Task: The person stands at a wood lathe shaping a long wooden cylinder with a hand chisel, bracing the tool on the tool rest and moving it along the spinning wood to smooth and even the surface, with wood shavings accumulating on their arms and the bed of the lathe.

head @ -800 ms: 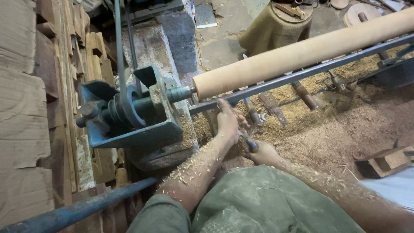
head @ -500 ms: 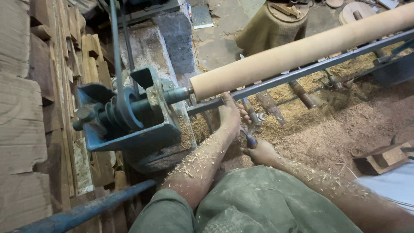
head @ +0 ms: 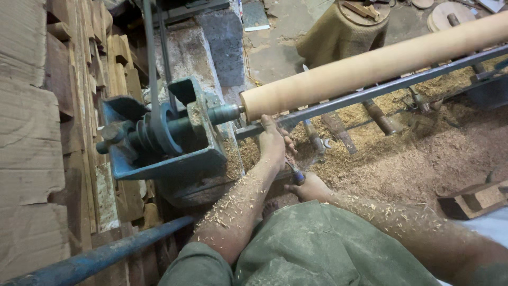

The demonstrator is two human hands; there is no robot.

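Both grips closed on a blue-handled chisel [head: 294,170], left hand [head: 273,142] near rail, right hand [head: 309,186] at handle, below wooden cylinder [head: 370,66]

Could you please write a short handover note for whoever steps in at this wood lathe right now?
Left hand: on the grey metal tool rest bar, steadying the tool near the headstock end.
Right hand: lower, gripping the blue-handled turning chisel.
Long pale round wooden workpiece: mounted on the blue metal lathe headstock, already turned round along its visible length.
Wood shavings cover the floor below.
Left: whatever finishing remains near the headstock end.
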